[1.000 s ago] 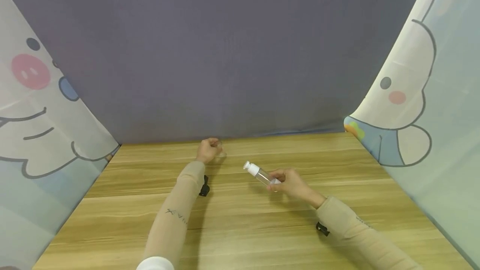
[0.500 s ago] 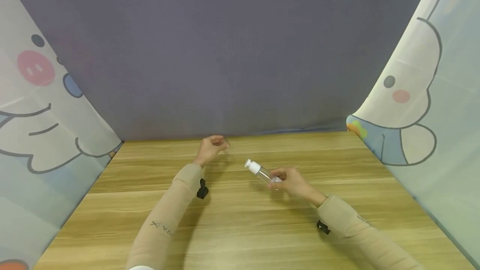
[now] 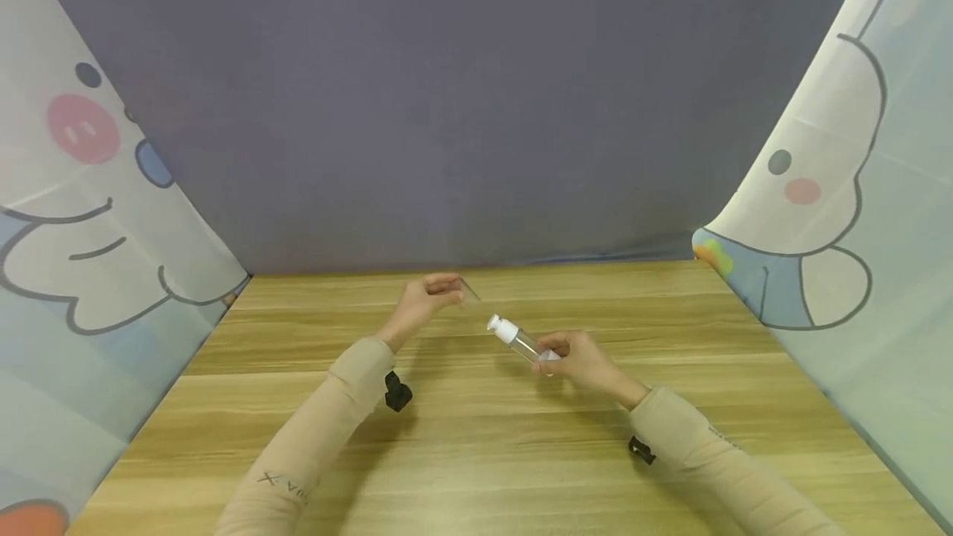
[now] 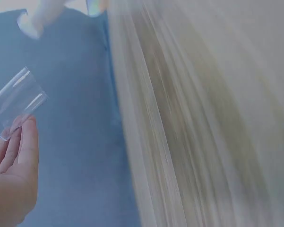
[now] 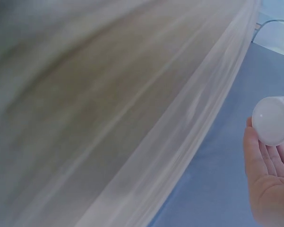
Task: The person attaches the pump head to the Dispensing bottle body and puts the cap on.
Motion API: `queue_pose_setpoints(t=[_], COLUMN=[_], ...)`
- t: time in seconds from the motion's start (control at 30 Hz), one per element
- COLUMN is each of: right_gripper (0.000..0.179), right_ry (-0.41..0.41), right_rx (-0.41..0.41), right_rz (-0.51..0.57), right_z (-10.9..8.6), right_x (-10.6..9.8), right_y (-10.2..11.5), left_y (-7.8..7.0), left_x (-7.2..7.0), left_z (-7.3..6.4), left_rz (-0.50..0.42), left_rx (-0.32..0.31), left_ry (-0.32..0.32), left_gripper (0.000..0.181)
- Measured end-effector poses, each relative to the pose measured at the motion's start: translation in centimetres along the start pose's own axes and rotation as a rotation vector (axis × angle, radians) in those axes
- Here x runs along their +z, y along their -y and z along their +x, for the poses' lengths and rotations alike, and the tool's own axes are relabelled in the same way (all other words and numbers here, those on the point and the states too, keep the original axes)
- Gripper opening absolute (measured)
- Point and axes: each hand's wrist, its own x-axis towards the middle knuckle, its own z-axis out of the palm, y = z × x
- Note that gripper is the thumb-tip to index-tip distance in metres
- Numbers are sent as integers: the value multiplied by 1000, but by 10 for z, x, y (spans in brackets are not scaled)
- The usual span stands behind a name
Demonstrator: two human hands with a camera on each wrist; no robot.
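Note:
My left hand [image 3: 426,304] pinches a clear, see-through cap [image 4: 20,101] between thumb and fingers, above the far part of the table. In the left wrist view the cap looks like a short hollow cylinder. My right hand [image 3: 584,364] grips a small clear bottle [image 3: 524,345] with a white pump top [image 3: 503,329] by its base. The bottle is tilted, its pump pointing up and left toward the cap, with a small gap between the two in the head view. Its round white bottom [image 5: 272,120] faces the right wrist camera.
Both hands are over a wood-grain table [image 3: 476,453]. A dark grey cloth [image 3: 476,106] hangs behind its far edge. Cartoon-printed curtains [image 3: 82,213] flank the left side and the right side.
My left hand has lifted the clear cap and brought it right, toward the bottle's pump. My right hand with the bottle has stayed almost still.

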Motion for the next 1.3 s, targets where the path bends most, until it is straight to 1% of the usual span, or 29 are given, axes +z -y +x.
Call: queue_pose_setpoints(t=[0.07, 0.13, 0.23, 0.47, 0.63, 0.73, 0.87, 1.07, 1.3], right_gripper=[50, 49, 48, 48, 48, 50, 52, 49, 51], right_ry=[-7, -11, -16, -16, -2, 9, 11, 16, 45], right_rx=[8, 16, 30, 40, 25, 6, -1, -10, -54], right_rz=[11, 23, 46, 76, 78, 78, 87, 102, 77], right_z=[0, 1, 1, 1, 1, 2, 4, 6, 8], right_x=[1, 1, 2, 4, 5, 5, 7, 11, 13], right_y=[1, 2, 4, 7, 8, 9, 10, 9, 8], left_y=[-6, -10, -13, -13, -12, -12, -14, -16, -21], left_x=[4, 8, 15, 28, 35, 39, 43, 47, 50], left_z=[-8, -13, -19, -25, -29, -30, -32, -34, -36], left_rz=[-9, -30, -49, -127, -143, -151, -133, -97, -49], left_rx=[-15, -15, 4, 28, 53, 64, 81, 84, 114], left_ry=[24, 43, 53, 91, 139, 145, 135, 135, 170], left_gripper=[46, 45, 43, 46, 51, 51, 50, 47, 47])
